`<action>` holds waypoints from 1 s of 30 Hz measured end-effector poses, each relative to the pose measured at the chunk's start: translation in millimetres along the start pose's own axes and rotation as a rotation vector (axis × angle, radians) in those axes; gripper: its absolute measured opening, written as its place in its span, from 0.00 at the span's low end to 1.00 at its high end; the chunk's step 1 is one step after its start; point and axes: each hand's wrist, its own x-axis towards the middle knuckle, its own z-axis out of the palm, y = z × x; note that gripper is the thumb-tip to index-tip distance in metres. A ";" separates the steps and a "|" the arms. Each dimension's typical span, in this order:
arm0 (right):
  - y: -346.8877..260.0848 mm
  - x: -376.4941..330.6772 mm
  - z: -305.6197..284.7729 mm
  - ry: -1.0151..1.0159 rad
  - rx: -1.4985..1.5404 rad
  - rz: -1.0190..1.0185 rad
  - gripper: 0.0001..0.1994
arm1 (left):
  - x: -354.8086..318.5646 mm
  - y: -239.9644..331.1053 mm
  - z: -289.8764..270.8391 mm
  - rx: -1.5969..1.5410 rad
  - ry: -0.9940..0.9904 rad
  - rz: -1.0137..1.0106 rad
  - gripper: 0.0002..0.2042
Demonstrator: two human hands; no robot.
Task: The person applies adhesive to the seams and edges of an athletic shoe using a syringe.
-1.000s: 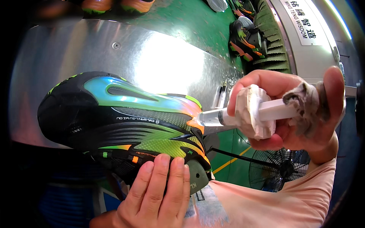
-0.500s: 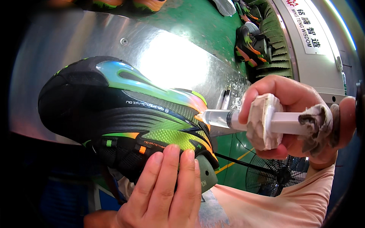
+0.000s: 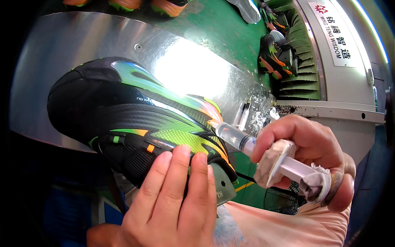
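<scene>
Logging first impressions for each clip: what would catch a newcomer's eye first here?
The black and green shoe fills the centre, steadied from below by the left hand. At right, the right hand holds a syringe with its tip at the shoe's toe edge. Behind them, a bright glare shines off the metal table.

Bare hands, peach-pink garment (image 3: 288, 226)

i see a shiny steel worktop (image 3: 61, 53) with a bright glare of light on it. beyond lies a green floor (image 3: 222, 29). a grey machine (image 3: 349, 82) stands at right, a floor fan (image 3: 284, 201) below it.
</scene>
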 end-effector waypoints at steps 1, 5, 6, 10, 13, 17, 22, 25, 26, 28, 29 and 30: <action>4.8 2.3 -1.2 -0.047 -0.027 -0.062 0.25 | 0.1 -0.4 -0.7 -0.004 -0.007 -0.016 0.06; 26.9 8.4 -12.0 -0.203 0.175 -0.254 0.32 | 3.1 -4.9 -2.8 -0.022 -0.067 -0.004 0.07; 33.1 8.9 -12.5 -0.206 0.207 -0.301 0.33 | 4.5 -8.3 -2.2 -0.016 -0.109 0.031 0.07; 55.7 27.2 -18.3 -0.302 0.399 -0.371 0.41 | 5.4 -5.3 -9.5 0.002 -0.117 -0.052 0.07; 74.5 12.5 -15.5 -0.260 0.603 -0.062 0.56 | 2.5 -12.1 -12.7 0.019 -0.148 -0.038 0.07; 107.1 16.4 -0.9 -0.292 0.836 -0.205 0.60 | 4.2 -18.9 -17.2 0.126 -0.259 0.000 0.07; 119.5 22.1 15.6 -0.346 0.987 -0.272 0.60 | 9.2 -26.9 -39.5 0.159 -0.383 0.000 0.11; 131.1 24.8 28.8 -0.329 1.118 -0.343 0.59 | 17.1 -38.7 -44.3 0.151 -0.472 0.012 0.17; 133.9 25.1 37.5 -0.326 1.190 -0.422 0.58 | 19.3 -44.7 -48.2 0.115 -0.479 0.001 0.18; 134.9 36.7 59.6 -0.300 1.323 -0.641 0.58 | 27.2 -48.5 -50.2 0.138 -0.427 -0.020 0.14; 135.3 42.5 71.1 -0.299 1.389 -0.755 0.58 | 30.8 -51.1 -53.5 0.147 -0.417 -0.004 0.16; 135.1 45.2 80.5 -0.273 1.436 -0.783 0.58 | 39.5 -65.0 -57.2 0.092 -0.481 0.058 0.18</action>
